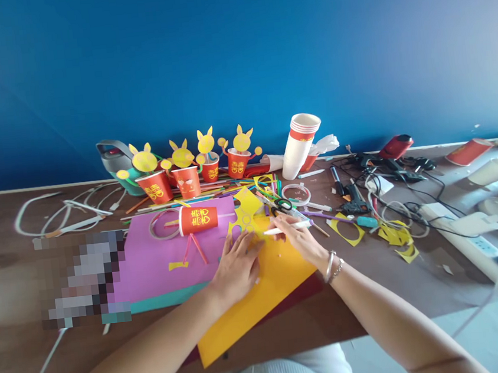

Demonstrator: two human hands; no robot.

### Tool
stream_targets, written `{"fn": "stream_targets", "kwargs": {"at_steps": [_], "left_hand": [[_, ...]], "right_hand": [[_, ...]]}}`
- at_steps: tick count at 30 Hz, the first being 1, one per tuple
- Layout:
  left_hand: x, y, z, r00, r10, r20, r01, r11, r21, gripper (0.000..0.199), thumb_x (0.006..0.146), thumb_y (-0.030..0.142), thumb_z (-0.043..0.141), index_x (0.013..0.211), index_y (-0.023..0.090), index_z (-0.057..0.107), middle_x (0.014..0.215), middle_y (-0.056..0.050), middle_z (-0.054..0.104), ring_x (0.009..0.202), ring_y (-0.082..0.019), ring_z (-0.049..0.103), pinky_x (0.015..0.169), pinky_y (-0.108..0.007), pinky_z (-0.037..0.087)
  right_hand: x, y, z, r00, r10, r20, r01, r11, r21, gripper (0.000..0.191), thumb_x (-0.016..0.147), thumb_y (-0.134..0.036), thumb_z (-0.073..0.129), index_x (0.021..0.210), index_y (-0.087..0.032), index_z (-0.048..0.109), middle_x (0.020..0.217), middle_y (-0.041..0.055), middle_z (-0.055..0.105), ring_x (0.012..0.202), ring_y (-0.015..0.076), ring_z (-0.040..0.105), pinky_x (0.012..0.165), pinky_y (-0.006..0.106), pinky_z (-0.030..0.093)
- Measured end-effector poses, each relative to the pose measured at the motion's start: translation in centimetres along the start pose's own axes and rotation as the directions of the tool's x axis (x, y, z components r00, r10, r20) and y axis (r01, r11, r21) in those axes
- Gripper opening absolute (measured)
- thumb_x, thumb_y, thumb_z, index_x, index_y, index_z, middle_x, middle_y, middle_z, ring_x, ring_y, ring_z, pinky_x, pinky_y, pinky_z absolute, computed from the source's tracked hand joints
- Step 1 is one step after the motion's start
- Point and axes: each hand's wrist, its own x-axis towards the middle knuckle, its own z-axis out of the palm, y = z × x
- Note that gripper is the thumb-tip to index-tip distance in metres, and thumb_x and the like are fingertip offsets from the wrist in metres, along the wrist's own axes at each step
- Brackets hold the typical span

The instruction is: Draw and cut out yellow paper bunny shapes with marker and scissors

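Two hands of yours work over the rectangular golden-yellow paper sheet [245, 323], which lies at the near middle of the brown tabletop [10, 283]. Your left hand [237, 266] lies palm down on it, fingers stretched out and slightly spread toward the far side, their tips by the pale-yellow paper piece with cut edges [245, 204]. Your right hand [296, 236], with silvery bracelets [332, 267] at the wrist, has its fingers closed around the slim white marker with a purple end [285, 228]; the marker lies nearly level above the sheet, its purple end to the right. Whether its other end touches the paper, you cannot tell from here. To your left, a red paper cup with gold characters [198, 220] lies on its side on the flat purple paper sheet [151, 274]. Beyond it, four upright red paper cups [154, 189] carry yellow, eared paper heads [145, 161]. Right of these stands a tall stack of white paper cups [295, 155]. Black-handled scissors [283, 205] lie just beyond your right hand.
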Motion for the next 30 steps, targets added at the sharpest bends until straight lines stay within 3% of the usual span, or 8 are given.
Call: {"fn": "stream_targets", "kwargs": {"at_steps": [4,8,14,30], "left_hand": [[0.1,0.0,-0.2,1.0,0.013,0.006,-0.013,1.0,0.001,0.034,0.084,0.011,0.043,0.114,0.02,0.056,0.129,-0.012,0.053,0.128,-0.026,0.042,0.108,-0.056,0.027],[0.3,-0.2,-0.3,0.999,0.01,0.034,-0.01,1.0,0.0,0.031,0.083,0.009,0.044,0.108,0.019,0.059,0.13,-0.013,0.052,0.128,-0.027,0.042,0.109,-0.057,0.025],[0.4,-0.1,-0.6,0.998,-0.005,0.06,0.005,1.0,-0.012,0.032,0.083,0.008,0.042,0.106,0.02,0.06,0.131,-0.012,0.053,0.13,-0.026,0.041,0.112,-0.055,0.022],[0.4,-0.1,-0.5,0.998,-0.009,0.065,0.009,1.0,0.006,0.033,0.082,0.007,0.041,0.106,0.02,0.06,0.131,-0.011,0.053,0.13,-0.026,0.041,0.112,-0.054,0.021]], "right_hand": [[0.5,0.9,0.5,0.991,0.128,-0.041,-0.125,0.99,0.071,0.019,0.076,-0.033,0.058,0.064,-0.021,0.049,0.055,-0.0022,0.059,0.047,0.0116,0.049,0.046,0.024,0.037],[0.6,1.0,0.6,0.985,0.101,-0.142,-0.102,0.995,-0.003,0.021,0.074,-0.03,0.058,0.059,-0.02,0.047,0.05,-0.0024,0.058,0.046,0.0115,0.051,0.045,0.023,0.037],[0.7,1.4,0.8,0.982,0.157,-0.107,-0.16,0.987,-0.025,0.022,0.071,-0.031,0.057,0.056,-0.021,0.043,0.044,-0.0033,0.054,0.041,0.0114,0.05,0.039,0.022,0.036],[0.7,1.9,0.9,0.989,0.117,-0.086,-0.126,0.986,-0.106,0.019,0.067,-0.025,0.052,0.053,-0.021,0.04,0.043,-0.0038,0.05,0.039,0.0091,0.045,0.038,0.02,0.033]]}}
